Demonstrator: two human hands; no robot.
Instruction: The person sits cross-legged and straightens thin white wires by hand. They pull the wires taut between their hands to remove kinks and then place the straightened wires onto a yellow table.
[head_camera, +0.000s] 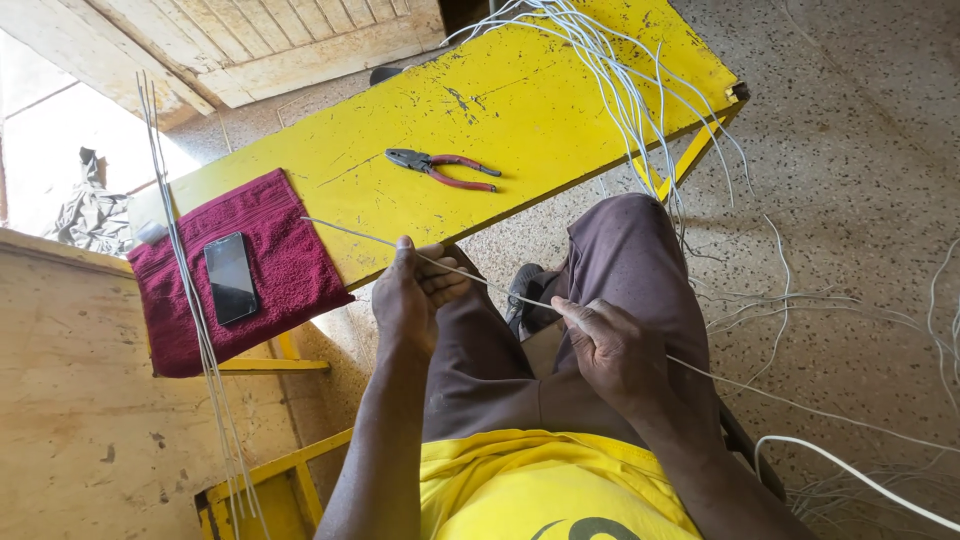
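From the head view I look down on both hands held over the lap, each closed on the same thin white wire (500, 288). My left hand (412, 298) has its grip wrapped tight around the wire, fingers curled over it; a short stiff length sticks out beyond that grip, up and to the left, ending over the red towel (280, 262). My right hand (612, 348) pinches the wire between thumb and fingers, and from that grip the wire trails off to the right across the speckled floor (860, 180).

Just ahead of the left grip lies the yellow tabletop (520, 90), with red-handled pliers (442, 168) resting untouched on it, well apart from both hands. A dark phone (230, 277) sits on the towel. Several straight wire lengths (195, 300) lie across the towel to the left of the left grip; I judge those finished. A loose tangle of wire (620, 70) hangs off the far end, so much is left.
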